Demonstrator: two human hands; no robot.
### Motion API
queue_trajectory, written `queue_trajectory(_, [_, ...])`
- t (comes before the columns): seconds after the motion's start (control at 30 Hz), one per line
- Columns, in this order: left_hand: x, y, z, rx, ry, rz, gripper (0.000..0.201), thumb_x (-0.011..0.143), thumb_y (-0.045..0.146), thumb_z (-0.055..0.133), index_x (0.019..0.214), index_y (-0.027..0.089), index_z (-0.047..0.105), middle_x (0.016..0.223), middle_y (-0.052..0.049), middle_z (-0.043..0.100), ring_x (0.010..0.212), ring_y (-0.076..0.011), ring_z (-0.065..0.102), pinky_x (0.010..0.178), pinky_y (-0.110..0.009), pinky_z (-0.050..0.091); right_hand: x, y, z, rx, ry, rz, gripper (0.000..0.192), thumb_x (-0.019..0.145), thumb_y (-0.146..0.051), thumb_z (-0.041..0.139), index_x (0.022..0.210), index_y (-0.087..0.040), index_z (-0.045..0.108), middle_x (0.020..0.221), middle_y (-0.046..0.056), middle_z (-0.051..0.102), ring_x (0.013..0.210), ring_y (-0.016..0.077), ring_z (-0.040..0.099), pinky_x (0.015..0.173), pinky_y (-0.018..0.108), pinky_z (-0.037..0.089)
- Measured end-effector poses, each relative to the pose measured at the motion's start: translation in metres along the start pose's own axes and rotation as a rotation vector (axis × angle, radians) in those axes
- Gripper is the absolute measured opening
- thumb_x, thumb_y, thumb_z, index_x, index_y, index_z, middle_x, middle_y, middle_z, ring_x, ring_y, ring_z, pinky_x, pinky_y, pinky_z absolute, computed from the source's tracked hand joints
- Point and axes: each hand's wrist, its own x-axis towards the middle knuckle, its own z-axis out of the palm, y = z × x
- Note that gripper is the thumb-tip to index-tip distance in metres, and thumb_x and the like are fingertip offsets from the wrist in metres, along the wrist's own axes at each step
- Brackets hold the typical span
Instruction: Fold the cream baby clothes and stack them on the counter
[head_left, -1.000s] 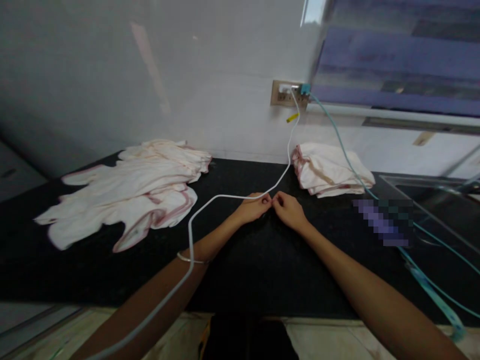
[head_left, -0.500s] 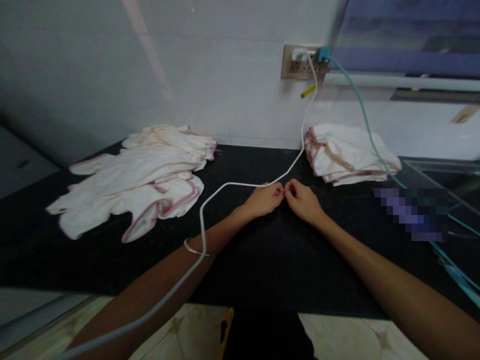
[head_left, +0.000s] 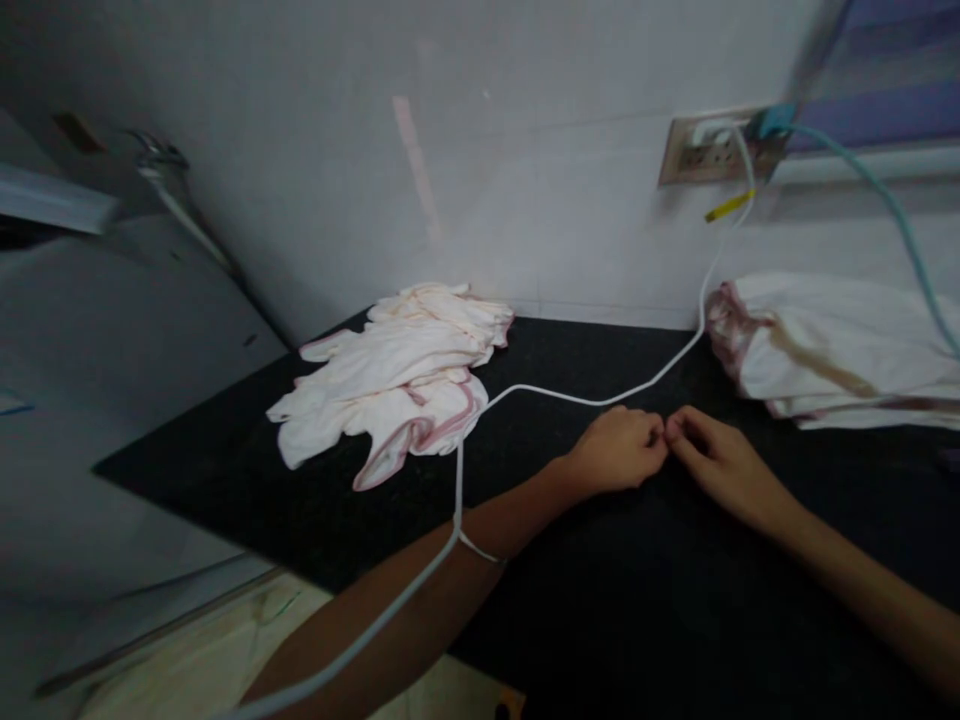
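Observation:
My left hand [head_left: 619, 447] rests on the dark counter [head_left: 645, 610] with its fingers curled closed. Right beside it, my right hand [head_left: 724, 460] is pinched closed, thumb against fingers, and the two hands meet at their fingertips. I see no object in either of them. To the left lies a loose, spread pile of white cotton gloves [head_left: 405, 365] with pink cuff edges. A neater bundle of white gloves [head_left: 862, 345], pink-edged with a tan strip across it, sits behind my right hand. Neither pile is touched.
A white cable [head_left: 555, 394] drops from the wall socket [head_left: 694, 155], passes behind my left hand and crosses over my left forearm. A teal cord [head_left: 892, 200] hangs at the right. The grey wall [head_left: 465, 200] bounds the counter's back; a tap [head_left: 161, 155] is at upper left.
The view has swung left, so everything sits further right in the picture and the tap has come into sight. My hands keep the same closed, touching pose. Both glove piles lie as before.

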Motion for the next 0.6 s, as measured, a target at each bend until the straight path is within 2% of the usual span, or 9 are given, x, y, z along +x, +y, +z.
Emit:
queue_trajectory(0.17, [-0.003, 0.003, 0.001, 0.046, -0.016, 0.004, 0.023, 0.1, 0.028, 0.045, 0.082, 0.02, 0.057, 0.083, -0.004, 0.066, 0.08, -0.0194, 0.06, 0.078, -0.032, 0.046, -0.011, -0.008, -0.003, 0.021, -0.073, -0.042, 0.022, 0.097, -0.04, 0.044, 0.087, -0.025, 0.055, 0.078, 0.001, 0.068, 0.072, 0.0185, 0.063, 0.066, 0.03, 0.045])
queue_trajectory(0.4, [-0.007, 0.011, 0.003, 0.024, -0.007, -0.032, 0.02, 0.098, 0.022, 0.044, 0.083, 0.02, 0.056, 0.084, -0.006, 0.065, 0.08, -0.021, 0.058, 0.077, -0.035, 0.046, -0.014, -0.019, -0.003, -0.06, -0.059, -0.066, 0.018, 0.097, -0.035, 0.041, 0.085, -0.026, 0.05, 0.079, 0.001, 0.064, 0.072, 0.0189, 0.06, 0.068, 0.031, 0.041])
queue_trajectory(0.6, [-0.009, 0.015, 0.004, 0.051, -0.011, -0.072, 0.023, 0.099, 0.025, 0.041, 0.084, 0.02, 0.058, 0.081, -0.005, 0.064, 0.079, -0.0212, 0.058, 0.075, -0.035, 0.046, -0.016, -0.023, -0.005, -0.114, -0.068, -0.069, 0.015, 0.096, -0.032, 0.041, 0.083, -0.025, 0.046, 0.078, 0.002, 0.06, 0.073, 0.0182, 0.057, 0.066, 0.031, 0.037])
